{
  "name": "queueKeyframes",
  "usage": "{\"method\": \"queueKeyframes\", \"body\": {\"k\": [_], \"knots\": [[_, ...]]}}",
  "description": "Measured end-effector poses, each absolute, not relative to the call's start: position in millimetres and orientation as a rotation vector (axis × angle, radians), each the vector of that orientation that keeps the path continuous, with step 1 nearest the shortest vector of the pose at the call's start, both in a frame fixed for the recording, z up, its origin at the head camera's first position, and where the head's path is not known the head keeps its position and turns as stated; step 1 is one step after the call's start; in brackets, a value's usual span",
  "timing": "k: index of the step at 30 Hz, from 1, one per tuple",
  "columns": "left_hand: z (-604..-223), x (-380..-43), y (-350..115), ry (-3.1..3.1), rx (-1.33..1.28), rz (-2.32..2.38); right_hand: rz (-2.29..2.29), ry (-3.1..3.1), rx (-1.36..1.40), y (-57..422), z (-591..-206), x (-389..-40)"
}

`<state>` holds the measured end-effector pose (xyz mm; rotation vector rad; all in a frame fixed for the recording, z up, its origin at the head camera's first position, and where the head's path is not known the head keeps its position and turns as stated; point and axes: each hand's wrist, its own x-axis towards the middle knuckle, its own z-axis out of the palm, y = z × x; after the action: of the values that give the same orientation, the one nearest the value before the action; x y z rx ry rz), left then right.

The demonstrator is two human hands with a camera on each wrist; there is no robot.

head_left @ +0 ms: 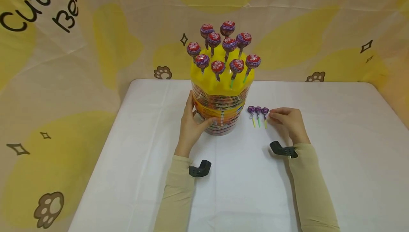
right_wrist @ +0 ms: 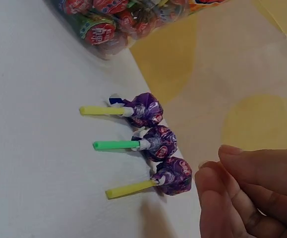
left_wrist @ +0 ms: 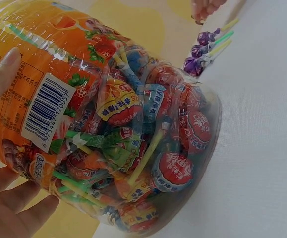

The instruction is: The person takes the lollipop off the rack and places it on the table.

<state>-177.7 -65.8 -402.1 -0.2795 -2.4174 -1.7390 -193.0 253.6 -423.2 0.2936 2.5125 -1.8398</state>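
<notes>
A clear plastic jar [head_left: 228, 113] full of wrapped lollipops stands upright on the table, its yellow lid [head_left: 217, 89] bristling with several red-and-purple lollipops [head_left: 236, 66]. My left hand [head_left: 190, 129] holds the jar's left side, thumb across the orange label [left_wrist: 79, 44] and fingers spread round the wall. Right of the jar, three purple-wrapped lollipops [right_wrist: 160, 143] lie in a row, with yellow, green and yellow sticks. Just beyond their right end is my right hand [head_left: 292, 120]; its thumb and fingers are loosely bent, close together, and nothing shows between them.
A white-covered table [head_left: 243, 189] lies under everything. Behind it and along its sides hangs a cream-and-yellow cloth [head_left: 287, 37] with paw prints and lettering. Each wrist carries a black camera mount [head_left: 200, 169].
</notes>
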Motion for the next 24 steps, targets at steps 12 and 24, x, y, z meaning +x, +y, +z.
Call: {"method": "queueKeyframes", "body": {"k": [12, 24], "knots": [[-402, -178, -66, -2.411, -0.290, -1.732, -2.187, 2.477, 0.208, 241, -397, -185], [-404, -178, -67, -2.403, -0.297, -1.747, -2.504, 2.342, -0.003, 221, -360, -169]]}}
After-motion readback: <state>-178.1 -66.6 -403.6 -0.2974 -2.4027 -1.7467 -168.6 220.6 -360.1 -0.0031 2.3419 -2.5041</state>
